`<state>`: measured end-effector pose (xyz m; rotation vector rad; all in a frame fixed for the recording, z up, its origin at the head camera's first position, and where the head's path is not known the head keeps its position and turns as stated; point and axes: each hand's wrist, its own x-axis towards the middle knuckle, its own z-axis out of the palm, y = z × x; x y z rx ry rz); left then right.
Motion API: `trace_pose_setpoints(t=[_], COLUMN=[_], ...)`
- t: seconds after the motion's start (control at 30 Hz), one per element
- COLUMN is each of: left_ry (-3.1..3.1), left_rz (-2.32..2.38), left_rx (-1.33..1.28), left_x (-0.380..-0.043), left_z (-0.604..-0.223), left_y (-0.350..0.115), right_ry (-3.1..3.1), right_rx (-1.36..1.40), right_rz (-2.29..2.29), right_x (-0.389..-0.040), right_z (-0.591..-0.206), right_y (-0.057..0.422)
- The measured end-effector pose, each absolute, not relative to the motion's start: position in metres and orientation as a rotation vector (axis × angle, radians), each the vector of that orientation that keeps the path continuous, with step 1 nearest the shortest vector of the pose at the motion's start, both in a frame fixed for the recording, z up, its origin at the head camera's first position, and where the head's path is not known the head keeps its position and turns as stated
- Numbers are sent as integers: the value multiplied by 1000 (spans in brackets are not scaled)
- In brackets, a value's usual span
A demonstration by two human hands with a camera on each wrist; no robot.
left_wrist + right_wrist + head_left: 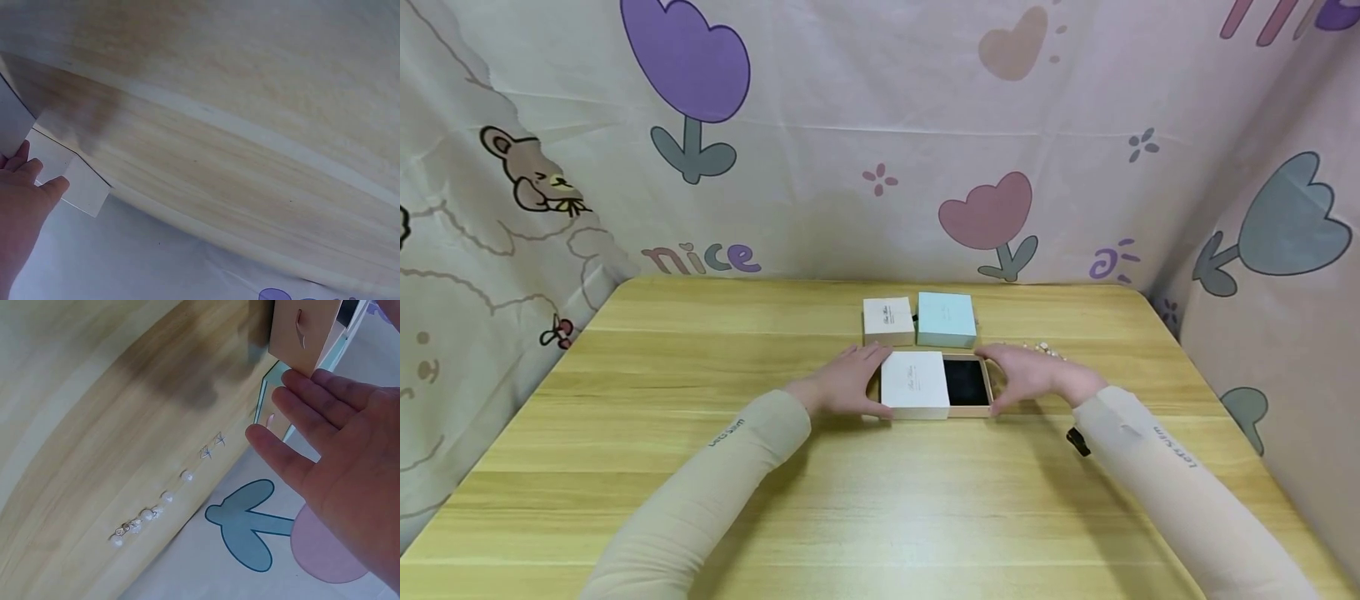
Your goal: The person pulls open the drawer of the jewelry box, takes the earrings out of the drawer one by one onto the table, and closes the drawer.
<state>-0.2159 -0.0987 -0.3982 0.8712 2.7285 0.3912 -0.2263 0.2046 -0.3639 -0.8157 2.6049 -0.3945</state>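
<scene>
A white slide-out gift box (913, 385) lies on the table, its drawer (970, 385) partly out on the right and showing a black lining. My left hand (847, 383) holds the cover's left end, thumb at the front corner and fingers at the back. At the drawer's right end, my right hand (1028, 372) spans the corners with thumb and fingers. A small ribbon tab (299, 330) hangs on the drawer's end face in the right wrist view, where the fingers reach its edge. The right thumb is hidden there.
Behind stand a smaller white box (888, 320) and a light-blue box (946, 319). Several pieces of pearl jewellery (147, 515) and two star-shaped pieces (213, 445) lie in a row on the wooden table (880, 508). A printed curtain (835, 100) hangs behind the table.
</scene>
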Motion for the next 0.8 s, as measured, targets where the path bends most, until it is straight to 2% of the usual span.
trace_pose_setpoints(t=[0.8], left_ry=[2754], left_rz=[390], left_rx=[769], left_x=[-214], left_z=[-396], left_y=[-90], right_ry=[2585], right_rx=[-794], right_rz=[-450], right_x=[-223], right_z=[-364], right_y=[184])
